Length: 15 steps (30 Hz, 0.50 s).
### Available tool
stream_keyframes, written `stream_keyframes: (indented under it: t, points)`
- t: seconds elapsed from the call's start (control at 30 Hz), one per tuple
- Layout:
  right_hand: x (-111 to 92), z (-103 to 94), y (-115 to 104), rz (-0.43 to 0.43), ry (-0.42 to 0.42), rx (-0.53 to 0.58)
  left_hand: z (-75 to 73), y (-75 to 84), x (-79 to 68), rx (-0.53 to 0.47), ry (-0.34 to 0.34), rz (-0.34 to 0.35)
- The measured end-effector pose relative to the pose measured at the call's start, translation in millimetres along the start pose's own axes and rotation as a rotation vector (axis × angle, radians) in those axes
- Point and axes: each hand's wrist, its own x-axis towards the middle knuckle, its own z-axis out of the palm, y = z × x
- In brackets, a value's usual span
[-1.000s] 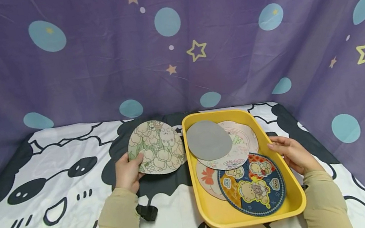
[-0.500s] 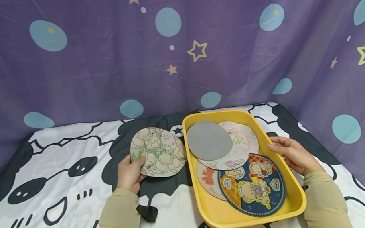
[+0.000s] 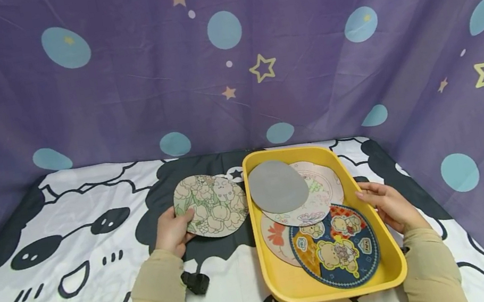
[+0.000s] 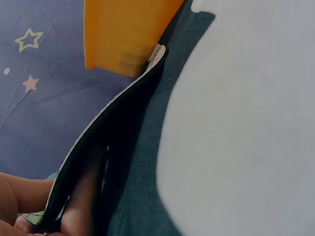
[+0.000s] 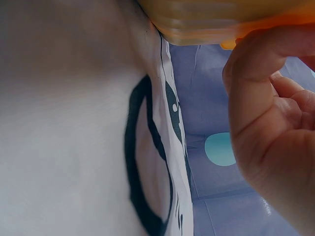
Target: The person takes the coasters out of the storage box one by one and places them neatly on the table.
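Note:
My left hand (image 3: 172, 232) pinches the left edge of a thin round mat (image 3: 213, 207) printed with flowers and a small rabbit. The mat dips in a slight bend, and its right edge is close against the left wall of a yellow tray (image 3: 290, 289). From the left wrist view, the mat's thin edge (image 4: 93, 120) curves away from the fingers toward the tray (image 4: 123, 34). At the tray's right rim, my right hand (image 3: 392, 204) holds on with thumb and fingers. The right wrist view has that hand (image 5: 275, 113) bent at the tray's side (image 5: 206, 22).
Inside the tray overlap a grey round mat (image 3: 277, 188), a pale pink patterned mat (image 3: 323, 185), a pink mat with a red bow (image 3: 278, 241) and a blue bear mat (image 3: 338, 258). A cartoon-print cloth (image 3: 68, 241) covers the table; a purple curtain (image 3: 123, 85) hangs behind.
The flowered mat has tipped flatter and sunk a little, its far edge coming down, while my left hand keeps its pinch. My right hand and the tray look the same.

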Motion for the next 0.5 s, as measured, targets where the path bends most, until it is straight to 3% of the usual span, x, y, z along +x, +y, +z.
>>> stream_keyframes:
  t: [0.5]
  points:
    - [-0.1,0.0,-0.3,-0.001,-0.001,-0.005,-2.1,0.8,0.0,0.026,-0.037,-0.026]
